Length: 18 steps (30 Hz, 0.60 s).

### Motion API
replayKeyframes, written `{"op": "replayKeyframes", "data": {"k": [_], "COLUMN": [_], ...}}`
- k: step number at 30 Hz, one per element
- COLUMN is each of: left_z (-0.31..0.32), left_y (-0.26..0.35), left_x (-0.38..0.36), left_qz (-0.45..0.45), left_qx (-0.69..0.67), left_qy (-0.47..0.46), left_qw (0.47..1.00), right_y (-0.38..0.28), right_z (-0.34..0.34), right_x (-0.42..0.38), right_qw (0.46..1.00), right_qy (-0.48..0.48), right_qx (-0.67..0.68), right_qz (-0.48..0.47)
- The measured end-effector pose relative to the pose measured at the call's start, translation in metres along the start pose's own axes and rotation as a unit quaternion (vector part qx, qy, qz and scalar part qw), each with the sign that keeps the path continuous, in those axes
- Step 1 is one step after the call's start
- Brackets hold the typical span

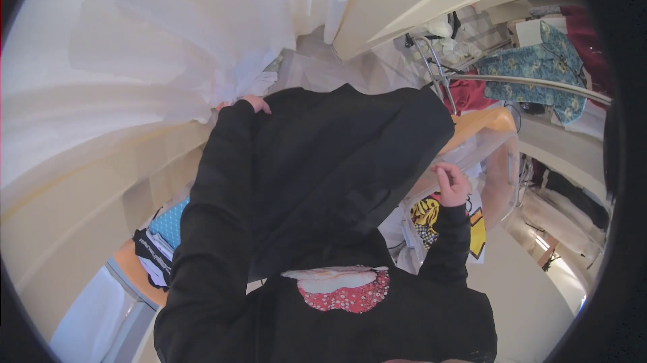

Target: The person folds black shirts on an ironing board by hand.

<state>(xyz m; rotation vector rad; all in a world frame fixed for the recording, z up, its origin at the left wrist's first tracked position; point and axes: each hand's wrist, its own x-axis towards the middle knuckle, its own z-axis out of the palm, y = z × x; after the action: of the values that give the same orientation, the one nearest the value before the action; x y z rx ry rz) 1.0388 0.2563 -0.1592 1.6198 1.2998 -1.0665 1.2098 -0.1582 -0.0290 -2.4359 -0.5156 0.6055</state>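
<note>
In front of me a large black garment (344,154) is spread out, its surface lightly creased. My left hand (256,104) is at its upper left edge, fingers closed on the cloth. Beside the lower right edge is my right hand (453,182), its fingers loosely bent and the thumb apart, with nothing visible in them. Behind that hand stands a clear plastic bag or bin (475,151) with an orange rim, and printed items (426,218) in yellow and black lie near it. My own black top with a red and white print (344,290) fills the bottom.
White curtains or sheets (148,40) hang at the left. A curved metal rail (532,84) runs across the upper right, near a teal patterned cloth (532,67) and red fabric (468,93). Folded clothes (155,255) sit low on the left, beside a blue dotted cloth (170,221).
</note>
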Motion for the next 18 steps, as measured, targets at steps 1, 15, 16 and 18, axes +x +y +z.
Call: {"op": "replayKeyframes", "data": {"k": [1,15,16,18], "left_z": [-0.001,0.117,0.138,0.168], "left_y": [-0.01,0.057,0.058,0.054], "left_x": [0.022,-0.215,-0.214,-0.208], "left_qz": [0.047,0.567,0.573,0.566], "left_qx": [-0.014,0.27,0.305,0.326], "left_qy": [0.018,0.3,0.268,0.216], "left_qw": [0.999,0.718,0.712,0.726], "right_y": [-0.011,-0.035,0.019,0.044], "right_z": [0.005,0.141,0.188,0.16], "right_x": [0.001,0.065,0.052,0.063], "right_qw": [1.0,0.854,0.833,0.786], "right_qy": [-0.014,-0.135,-0.115,-0.073], "right_qx": [0.028,0.486,0.523,0.59], "right_qz": [-0.005,0.129,0.144,0.169]}}
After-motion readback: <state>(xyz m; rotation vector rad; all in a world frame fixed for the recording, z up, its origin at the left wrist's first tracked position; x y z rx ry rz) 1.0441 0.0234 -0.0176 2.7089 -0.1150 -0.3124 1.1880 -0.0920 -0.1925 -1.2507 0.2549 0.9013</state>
